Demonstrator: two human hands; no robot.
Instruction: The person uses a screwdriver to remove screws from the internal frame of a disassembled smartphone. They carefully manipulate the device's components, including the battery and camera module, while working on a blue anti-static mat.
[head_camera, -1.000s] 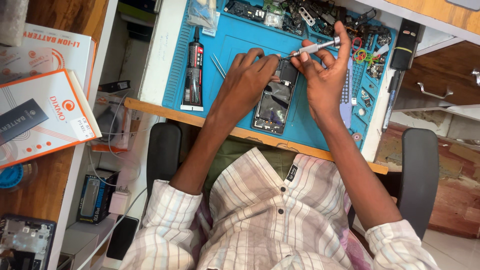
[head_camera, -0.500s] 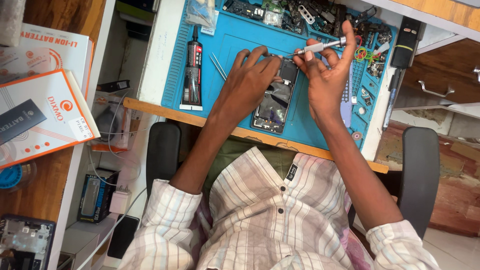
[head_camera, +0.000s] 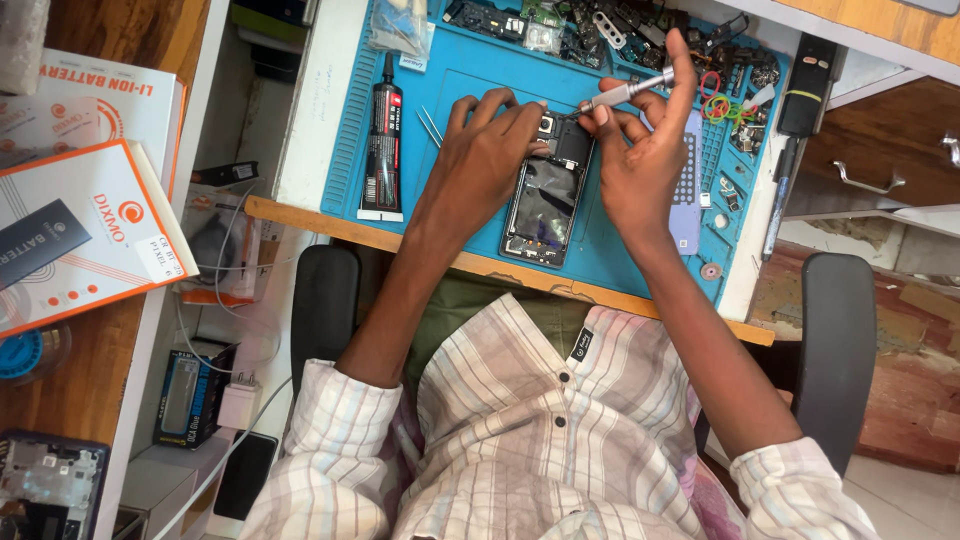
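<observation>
While left hand (head_camera: 485, 150) presses fingers closed on opened phone (head_camera: 545, 200) at mat (head_camera: 460, 80) centre, right hand (head_camera: 640, 160) pinches screwdriver (head_camera: 625, 93), tip at phone's top. Risk: tip slipping, scratching board; tiny screw lost among loose parts (head_camera: 640, 30) along far edge.

Left hand (head_camera: 480, 150): I see it palm down, fingers (head_camera: 520, 115) curled and pressing. Right hand (head_camera: 640, 160): fingers (head_camera: 600, 112) pinched together, index raised straight. Both forearms bare, extended forward, sleeves rolled at elbows, fingertips nearly meeting.
</observation>
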